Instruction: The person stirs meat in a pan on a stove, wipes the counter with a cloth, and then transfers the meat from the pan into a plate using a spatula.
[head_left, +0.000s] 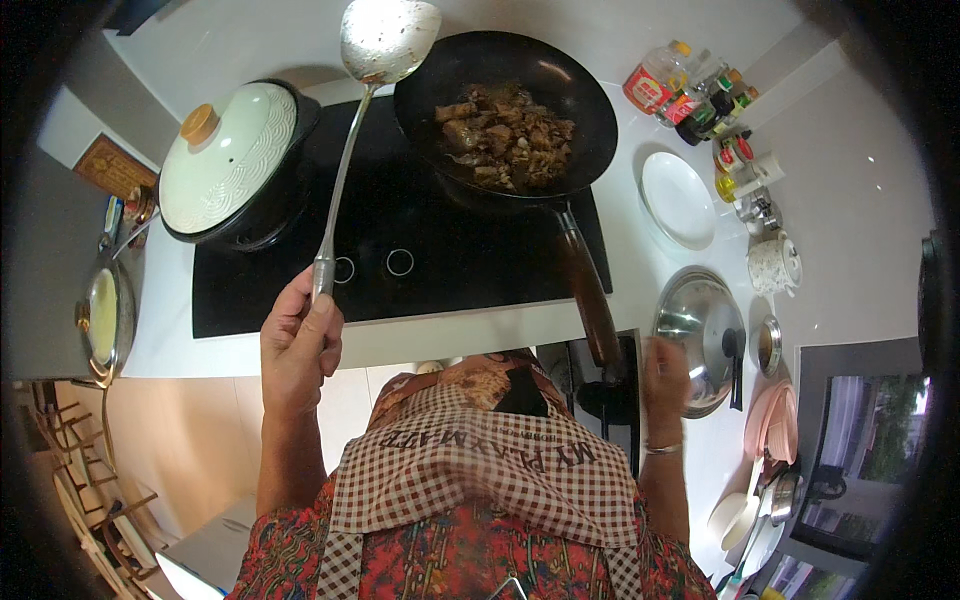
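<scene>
My left hand (296, 349) grips the handle of a metal wok spatula (345, 169), held upward over the cooktop with its stained blade beside the pan's left rim. A black wok (592, 142) holds browned chunks of food (506, 139), perhaps meat. Its long brown handle (589, 289) points toward me. My right hand (666, 375) is blurred, just left of a stainless-steel lid (694, 322) with a black knob. The fingers look curled, but whether they touch the lid is unclear.
A black pot with a pale green lid (240, 161) stands on the left of the black cooktop (465, 262). On the right counter are a white plate (677, 199), several seasoning bottles (660, 79), a speckled jar (772, 266) and pink baskets (772, 420). A lidded pan (105, 322) is far left.
</scene>
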